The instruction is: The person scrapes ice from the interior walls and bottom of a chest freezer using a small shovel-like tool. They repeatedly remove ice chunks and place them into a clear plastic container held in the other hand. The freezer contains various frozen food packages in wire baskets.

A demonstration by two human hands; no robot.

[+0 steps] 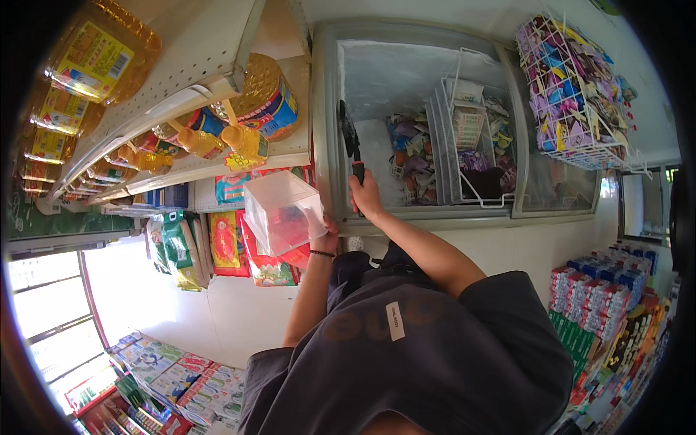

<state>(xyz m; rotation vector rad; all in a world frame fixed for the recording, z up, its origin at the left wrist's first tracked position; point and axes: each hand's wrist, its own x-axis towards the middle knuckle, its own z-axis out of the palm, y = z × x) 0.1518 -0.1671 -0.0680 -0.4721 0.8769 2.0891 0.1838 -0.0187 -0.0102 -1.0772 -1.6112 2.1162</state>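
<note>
My right hand [365, 194] grips the handle of a black tool with a dark, flat head [348, 130], perhaps a scraper or shovel. The tool is over the left end of a chest freezer [326, 114], whose inner walls [391, 70] are coated with frost. My left hand [325, 237] holds a clear plastic bin [283, 212] by its side, outside the freezer's left edge. Wrapped frozen goods [416, 157] lie in the middle of the freezer. White wire baskets and dividers [443, 147] with packets stand to their right.
Shelves [179, 103] with cooking-oil bottles [263, 98] rise at the left, above bagged goods [228, 239]. A wire basket of packets [571, 98] sits at the freezer's right. Bottled-drink packs [590, 293] are stacked at right, cartons [185, 380] at lower left.
</note>
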